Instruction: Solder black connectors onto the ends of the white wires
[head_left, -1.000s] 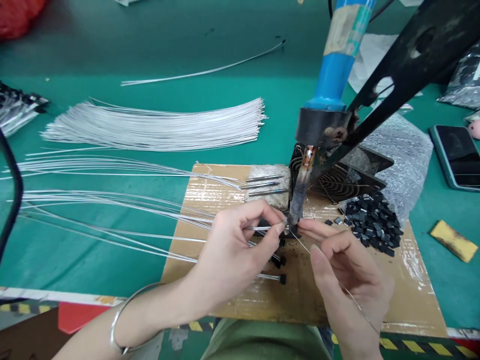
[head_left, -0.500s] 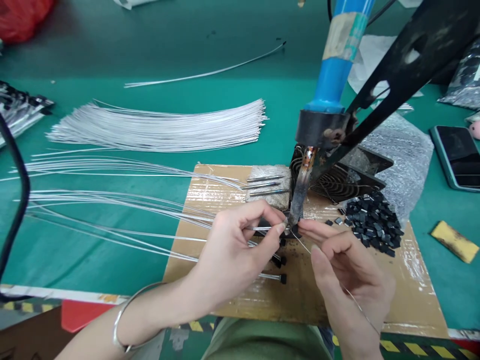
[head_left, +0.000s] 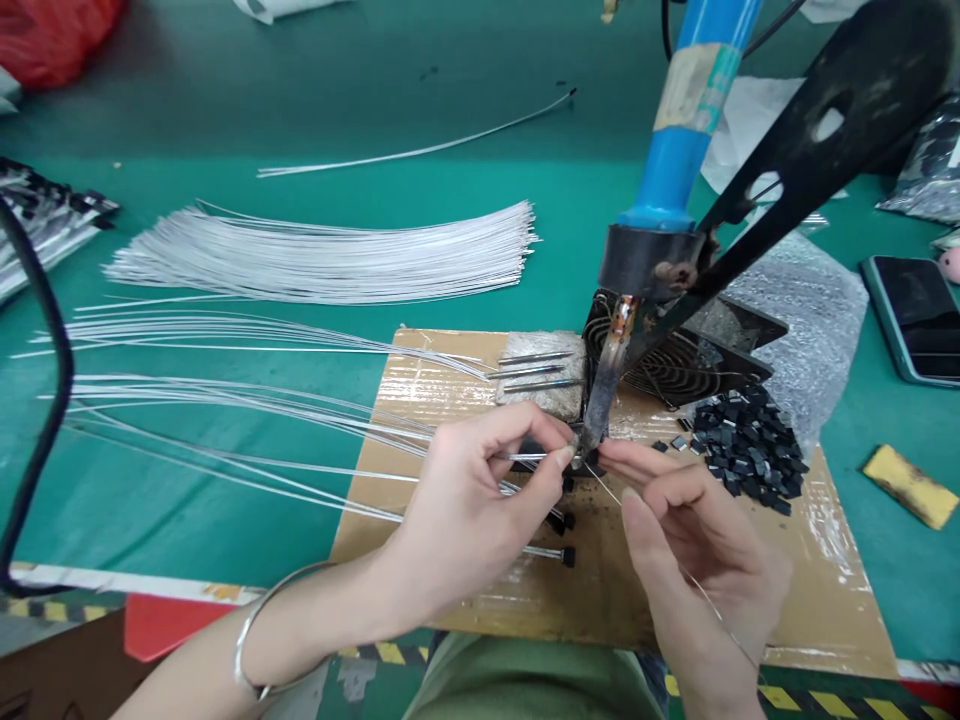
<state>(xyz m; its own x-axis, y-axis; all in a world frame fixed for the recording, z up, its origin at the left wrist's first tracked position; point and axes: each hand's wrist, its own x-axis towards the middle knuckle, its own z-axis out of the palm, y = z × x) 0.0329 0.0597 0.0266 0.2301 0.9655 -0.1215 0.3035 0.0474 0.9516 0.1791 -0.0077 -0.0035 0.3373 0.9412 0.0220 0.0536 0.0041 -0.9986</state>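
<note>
My left hand [head_left: 487, 480] pinches a thin white wire [head_left: 523, 457] just left of the soldering iron's tip. The blue-handled soldering iron [head_left: 615, 350] points down, its tip between my two hands. Between the thumb and fingers of my right hand [head_left: 697, 540] runs a thin solder wire [head_left: 604, 487], its upper end at the iron's tip. Small parts right at the tip are too tiny to make out. Below my left fingers lie wires with black connectors [head_left: 568, 557]. A whitish pad [head_left: 540, 395] with several metal-ended wires sits behind my left hand.
A large white wire bundle [head_left: 322, 255] lies at the back left, with looser wires [head_left: 225, 330] nearer. Right of the iron are a black fan [head_left: 675, 365], a pile of black parts [head_left: 750, 445], a yellow sponge [head_left: 910, 485] and a phone [head_left: 919, 315]. Cardboard [head_left: 810, 600] lies underneath.
The view has shifted slightly, so the iron and bench items appear a little further right. Both hands keep nearly the same pose and hold.
</note>
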